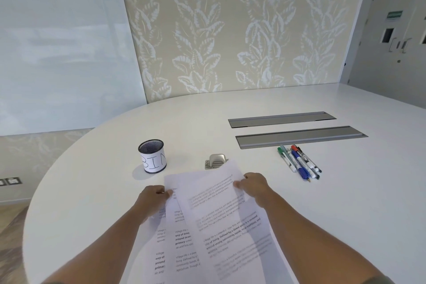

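1. You hold a loose fan of printed sheets low over a white table, close to your body. At least 3 pages show, overlapping and out of line.
2. Your left hand grips the left edge of the lower pages, with the thumb on top and the fingers curled beneath.
3. Your right hand pinches the upper right edge of the top sheet, which lies skewed across the others.
4. Done so far, as a judgement: the pages are gathered in your hands. Their edges are not squared, and no staple or clip can be seen joining them. The work looks early to midway.
5. Likely left to do: bring the top sheet into line with the rest, level the edges, then fasten or sort the pages.
6. A small metal tool, either a stapler or a punch, sits on the table just beyond the sheets. It is untouched, and the paper hides part of it.
7. A mesh cup labelled BIN stands left of the tool, apart from the sheets. Its inside cannot be seen.
8. A bunch of pens lies to the right, just beside 2 grey slots set into the table.
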`<state>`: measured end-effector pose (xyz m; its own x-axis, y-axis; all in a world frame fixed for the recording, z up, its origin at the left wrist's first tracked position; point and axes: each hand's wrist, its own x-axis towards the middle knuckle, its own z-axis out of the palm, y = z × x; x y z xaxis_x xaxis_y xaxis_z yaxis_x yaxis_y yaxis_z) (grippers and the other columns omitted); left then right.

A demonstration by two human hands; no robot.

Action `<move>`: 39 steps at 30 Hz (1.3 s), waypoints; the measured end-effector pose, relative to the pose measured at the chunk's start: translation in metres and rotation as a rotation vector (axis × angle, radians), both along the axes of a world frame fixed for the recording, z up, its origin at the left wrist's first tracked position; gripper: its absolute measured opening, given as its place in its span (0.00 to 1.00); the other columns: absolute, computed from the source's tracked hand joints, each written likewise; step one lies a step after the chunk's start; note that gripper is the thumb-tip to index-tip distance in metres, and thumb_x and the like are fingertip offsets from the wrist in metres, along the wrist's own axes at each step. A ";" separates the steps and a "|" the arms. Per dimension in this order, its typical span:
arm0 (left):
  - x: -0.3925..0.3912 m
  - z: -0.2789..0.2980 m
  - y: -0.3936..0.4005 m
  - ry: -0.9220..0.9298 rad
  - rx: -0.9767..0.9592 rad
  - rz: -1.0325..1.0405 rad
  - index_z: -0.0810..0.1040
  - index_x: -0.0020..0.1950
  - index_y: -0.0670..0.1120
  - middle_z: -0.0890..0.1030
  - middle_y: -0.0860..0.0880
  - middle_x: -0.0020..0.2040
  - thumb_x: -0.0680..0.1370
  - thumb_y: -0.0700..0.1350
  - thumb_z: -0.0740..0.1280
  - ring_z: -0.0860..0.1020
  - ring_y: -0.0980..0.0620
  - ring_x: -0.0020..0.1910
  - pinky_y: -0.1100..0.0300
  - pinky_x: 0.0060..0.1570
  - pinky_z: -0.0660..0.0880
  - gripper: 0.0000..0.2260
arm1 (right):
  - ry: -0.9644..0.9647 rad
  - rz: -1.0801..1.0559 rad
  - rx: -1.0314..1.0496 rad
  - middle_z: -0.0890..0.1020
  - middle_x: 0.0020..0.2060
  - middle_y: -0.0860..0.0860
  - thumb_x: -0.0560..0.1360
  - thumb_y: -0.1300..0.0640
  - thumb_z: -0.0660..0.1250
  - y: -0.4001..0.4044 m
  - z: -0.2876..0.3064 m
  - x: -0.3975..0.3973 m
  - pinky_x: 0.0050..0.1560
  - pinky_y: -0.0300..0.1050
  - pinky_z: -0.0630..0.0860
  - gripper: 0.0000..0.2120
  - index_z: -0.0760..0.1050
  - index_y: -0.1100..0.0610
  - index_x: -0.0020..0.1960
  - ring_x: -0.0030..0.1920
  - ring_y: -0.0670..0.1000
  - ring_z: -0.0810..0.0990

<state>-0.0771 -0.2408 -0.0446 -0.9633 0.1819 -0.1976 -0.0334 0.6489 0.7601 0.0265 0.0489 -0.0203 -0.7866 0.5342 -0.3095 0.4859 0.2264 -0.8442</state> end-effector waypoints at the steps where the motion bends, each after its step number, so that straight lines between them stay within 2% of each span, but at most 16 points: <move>1: 0.000 0.001 0.000 -0.005 0.036 0.000 0.71 0.30 0.46 0.72 0.49 0.28 0.79 0.47 0.69 0.67 0.51 0.28 0.64 0.29 0.63 0.18 | 0.052 -0.035 -0.065 0.84 0.48 0.57 0.73 0.59 0.72 0.000 0.001 0.001 0.50 0.51 0.80 0.08 0.80 0.63 0.49 0.49 0.57 0.83; 4: 0.003 0.006 0.003 -0.042 0.159 -0.025 0.74 0.35 0.42 0.74 0.46 0.32 0.80 0.43 0.68 0.68 0.50 0.32 0.60 0.36 0.65 0.14 | 0.171 -0.094 -0.177 0.85 0.49 0.58 0.73 0.60 0.72 -0.004 0.002 0.001 0.53 0.53 0.79 0.10 0.79 0.66 0.51 0.50 0.58 0.83; 7: 0.006 0.013 0.007 -0.051 0.224 -0.059 0.77 0.45 0.37 0.74 0.45 0.36 0.81 0.41 0.66 0.69 0.49 0.37 0.61 0.36 0.66 0.09 | 0.224 -0.055 -0.237 0.85 0.48 0.55 0.73 0.61 0.73 -0.005 -0.001 0.000 0.56 0.53 0.80 0.07 0.80 0.62 0.49 0.51 0.57 0.84; 11: 0.006 0.015 0.008 -0.060 0.224 -0.065 0.78 0.53 0.32 0.76 0.45 0.39 0.82 0.41 0.64 0.71 0.50 0.38 0.64 0.35 0.66 0.12 | 0.260 -0.020 -0.212 0.85 0.47 0.55 0.73 0.62 0.73 -0.006 -0.005 -0.001 0.50 0.49 0.79 0.06 0.79 0.62 0.49 0.45 0.53 0.83; 14: 0.007 0.016 0.008 -0.059 0.244 -0.017 0.82 0.54 0.40 0.80 0.46 0.44 0.82 0.43 0.63 0.74 0.52 0.37 0.65 0.34 0.67 0.09 | 0.290 -0.055 -0.156 0.85 0.47 0.57 0.73 0.64 0.71 -0.006 -0.008 -0.002 0.51 0.51 0.80 0.05 0.78 0.63 0.48 0.45 0.55 0.82; 16: 0.006 0.015 0.005 -0.022 0.223 0.065 0.81 0.55 0.47 0.83 0.48 0.49 0.81 0.45 0.66 0.78 0.51 0.40 0.62 0.38 0.72 0.06 | 0.303 -0.073 -0.140 0.85 0.47 0.57 0.73 0.64 0.71 -0.006 -0.009 -0.003 0.52 0.52 0.80 0.05 0.78 0.63 0.48 0.45 0.56 0.82; 20: 0.004 0.009 -0.009 -0.007 0.066 0.193 0.74 0.67 0.45 0.81 0.46 0.57 0.76 0.50 0.72 0.80 0.44 0.55 0.53 0.55 0.75 0.22 | 0.314 -0.085 -0.131 0.85 0.47 0.57 0.73 0.64 0.70 -0.003 -0.011 -0.004 0.50 0.51 0.79 0.04 0.78 0.62 0.48 0.45 0.56 0.82; 24: 0.004 0.008 -0.019 -0.048 -0.062 0.186 0.68 0.72 0.43 0.70 0.43 0.69 0.68 0.55 0.79 0.70 0.43 0.69 0.48 0.66 0.71 0.38 | 0.308 -0.095 -0.126 0.85 0.47 0.56 0.73 0.63 0.70 -0.001 -0.014 -0.004 0.45 0.46 0.78 0.04 0.78 0.62 0.48 0.43 0.54 0.81; 27: 0.007 0.009 -0.022 -0.123 -0.269 0.113 0.65 0.74 0.45 0.63 0.44 0.70 0.63 0.59 0.81 0.63 0.44 0.73 0.49 0.71 0.66 0.46 | 0.301 -0.101 -0.133 0.85 0.47 0.55 0.74 0.63 0.70 -0.001 -0.015 -0.004 0.43 0.45 0.78 0.03 0.78 0.60 0.47 0.43 0.54 0.81; 29: 0.009 0.007 -0.022 -0.137 -0.329 0.084 0.66 0.73 0.48 0.62 0.45 0.67 0.62 0.59 0.81 0.64 0.44 0.71 0.51 0.69 0.67 0.45 | 0.301 -0.101 -0.141 0.85 0.47 0.54 0.74 0.63 0.70 -0.002 -0.016 -0.005 0.43 0.44 0.78 0.04 0.78 0.60 0.48 0.44 0.54 0.82; 32: 0.010 0.004 -0.018 -0.115 -0.315 0.081 0.71 0.70 0.48 0.63 0.46 0.62 0.63 0.57 0.81 0.69 0.45 0.66 0.53 0.65 0.71 0.40 | 0.311 -0.104 -0.166 0.84 0.48 0.54 0.74 0.63 0.70 -0.003 -0.016 -0.005 0.45 0.46 0.79 0.05 0.78 0.60 0.49 0.46 0.55 0.82; 34: 0.009 0.005 -0.014 -0.124 -0.337 0.063 0.73 0.68 0.45 0.66 0.46 0.63 0.65 0.56 0.80 0.73 0.46 0.61 0.56 0.59 0.74 0.36 | 0.318 -0.103 -0.181 0.84 0.48 0.54 0.74 0.63 0.70 -0.004 -0.015 -0.005 0.46 0.47 0.79 0.06 0.78 0.59 0.51 0.48 0.56 0.83; 35: 0.009 0.006 -0.013 -0.117 -0.354 0.045 0.75 0.64 0.44 0.70 0.46 0.61 0.66 0.56 0.79 0.75 0.47 0.57 0.57 0.53 0.75 0.31 | 0.323 -0.102 -0.187 0.84 0.49 0.54 0.74 0.62 0.70 -0.005 -0.014 -0.005 0.45 0.45 0.79 0.06 0.78 0.59 0.51 0.49 0.56 0.83; 37: 0.007 0.004 -0.011 -0.067 -0.315 0.031 0.79 0.50 0.42 0.77 0.48 0.47 0.70 0.53 0.77 0.77 0.47 0.47 0.59 0.41 0.72 0.18 | 0.335 -0.103 -0.202 0.84 0.49 0.52 0.74 0.62 0.70 -0.005 -0.013 -0.004 0.42 0.43 0.78 0.07 0.78 0.58 0.52 0.49 0.54 0.83; 39: 0.007 0.002 -0.010 -0.047 -0.160 0.060 0.82 0.44 0.40 0.78 0.48 0.36 0.74 0.50 0.73 0.77 0.46 0.38 0.60 0.36 0.68 0.13 | 0.351 -0.112 -0.231 0.84 0.49 0.51 0.74 0.62 0.70 -0.005 -0.012 -0.004 0.42 0.43 0.77 0.11 0.76 0.56 0.55 0.49 0.53 0.83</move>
<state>-0.0697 -0.2507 -0.0428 -0.9604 0.0868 -0.2649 -0.1091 0.7574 0.6437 0.0230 0.0438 -0.0318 -0.8066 0.5702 -0.1554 0.1716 -0.0258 -0.9848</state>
